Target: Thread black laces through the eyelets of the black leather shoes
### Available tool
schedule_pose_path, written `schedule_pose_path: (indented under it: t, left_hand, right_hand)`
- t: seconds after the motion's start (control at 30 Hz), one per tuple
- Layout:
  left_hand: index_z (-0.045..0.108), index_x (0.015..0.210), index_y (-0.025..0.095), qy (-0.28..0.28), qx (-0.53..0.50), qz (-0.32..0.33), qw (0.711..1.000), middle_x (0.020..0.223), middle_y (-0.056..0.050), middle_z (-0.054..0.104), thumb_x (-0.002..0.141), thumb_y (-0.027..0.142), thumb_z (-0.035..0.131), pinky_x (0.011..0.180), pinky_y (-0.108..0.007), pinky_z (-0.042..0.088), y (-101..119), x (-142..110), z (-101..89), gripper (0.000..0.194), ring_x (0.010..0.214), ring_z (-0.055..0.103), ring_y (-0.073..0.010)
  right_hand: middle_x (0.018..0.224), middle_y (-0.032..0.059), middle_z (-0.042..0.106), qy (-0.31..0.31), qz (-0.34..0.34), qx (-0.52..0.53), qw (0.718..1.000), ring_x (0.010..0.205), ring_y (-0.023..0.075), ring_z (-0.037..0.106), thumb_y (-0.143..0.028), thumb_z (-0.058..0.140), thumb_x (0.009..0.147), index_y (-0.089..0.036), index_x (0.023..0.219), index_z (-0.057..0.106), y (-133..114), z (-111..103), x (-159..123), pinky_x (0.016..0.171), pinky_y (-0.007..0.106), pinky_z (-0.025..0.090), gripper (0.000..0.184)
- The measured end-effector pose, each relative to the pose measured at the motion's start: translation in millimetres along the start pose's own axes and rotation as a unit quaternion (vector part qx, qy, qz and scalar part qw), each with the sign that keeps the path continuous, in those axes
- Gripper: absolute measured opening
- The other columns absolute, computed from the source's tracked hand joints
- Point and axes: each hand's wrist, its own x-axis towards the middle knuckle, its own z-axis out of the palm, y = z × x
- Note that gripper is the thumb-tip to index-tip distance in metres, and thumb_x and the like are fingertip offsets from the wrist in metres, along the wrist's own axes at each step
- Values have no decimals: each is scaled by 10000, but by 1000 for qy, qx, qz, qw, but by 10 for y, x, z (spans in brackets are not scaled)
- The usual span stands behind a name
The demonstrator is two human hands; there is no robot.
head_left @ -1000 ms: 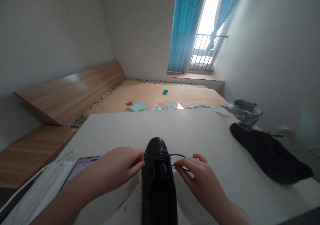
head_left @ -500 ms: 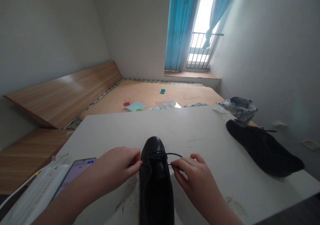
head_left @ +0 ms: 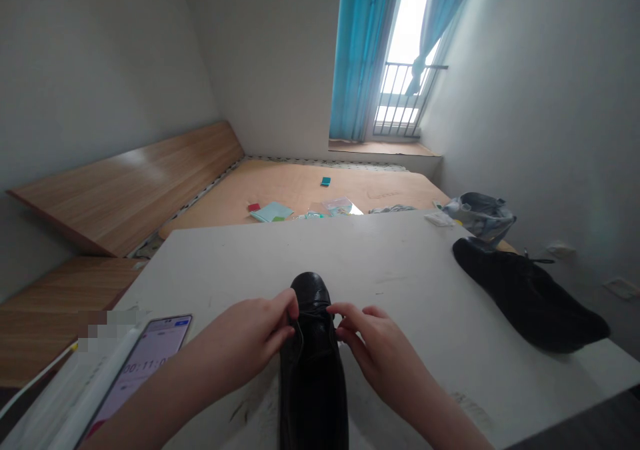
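A black leather lace-up shoe [head_left: 316,383] lies at the table's near middle, toe pointing away from me. My left hand [head_left: 267,327] is closed at the shoe's left lacing edge, its thumb and fingertips gripping the leather there. On the opposite side my right hand [head_left: 367,337] bends its fingers in a pinch at the right row of eyelets, index fingertip against the lacing. The dark shoelace [head_left: 315,309] crosses the tongue just behind the toe cap. Its end at my right fingers is mostly hidden.
A second black shoe [head_left: 530,297] lies at the right table edge, beside a plastic bag [head_left: 480,213]. Left of my forearm is a phone [head_left: 150,353] showing a timer, on a white object. Behind the white table [head_left: 235,253], packets [head_left: 273,212] lie on a tan bed surface.
My right hand has moved left to the eyelets, and the lace loop on that side no longer shows. My left hand has shifted slightly right onto the lacing edge.
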Motion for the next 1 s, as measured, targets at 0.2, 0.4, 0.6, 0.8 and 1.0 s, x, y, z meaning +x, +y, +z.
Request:
schedule_pose_path:
  t: [0.2,0.4,0.6,0.8,1.0]
  left_hand:
    - [596,899,269,-4,-13,26,1000,767,23,674,885,200,404,597,-260,350,34,1,-13,205,705,626,-187]
    - [628,881,248,35,9,-8,999,757,-10,691,902,293,409,603,-298,366,194,-37,33,225,718,650,-225]
    - [606,884,213,46,101,-58,992,817,-63,710,825,169,439,632,-349,417,340,-88,110,183,794,682,-292]
    - [610,839,203,28,129,-80,988,875,-78,715,824,114,421,699,-401,479,354,-110,115,210,839,684,-309]
    - [610,887,184,24,130,-82,988,892,-82,705,805,58,441,725,-403,508,408,-89,132,225,854,679,-295]
  right_hand:
    - [709,-29,601,-84,21,98,991,647,142,553,-173,379,961,-227,1083,536,33,-83,95,620,249,393,205]
    - [818,32,679,-78,36,10,996,760,204,625,-340,410,979,-204,1100,582,-232,-163,83,680,306,409,251]
    - [876,59,715,-70,32,-112,991,834,233,658,-68,439,844,-160,1077,584,-317,-109,101,803,354,400,290]
    - [761,40,716,-110,70,-218,967,707,224,658,-66,458,877,-195,865,619,-375,-152,155,667,325,356,207]
    - [785,11,720,-89,68,-201,973,724,209,651,-101,506,896,-213,873,615,-369,-123,158,641,305,338,158]
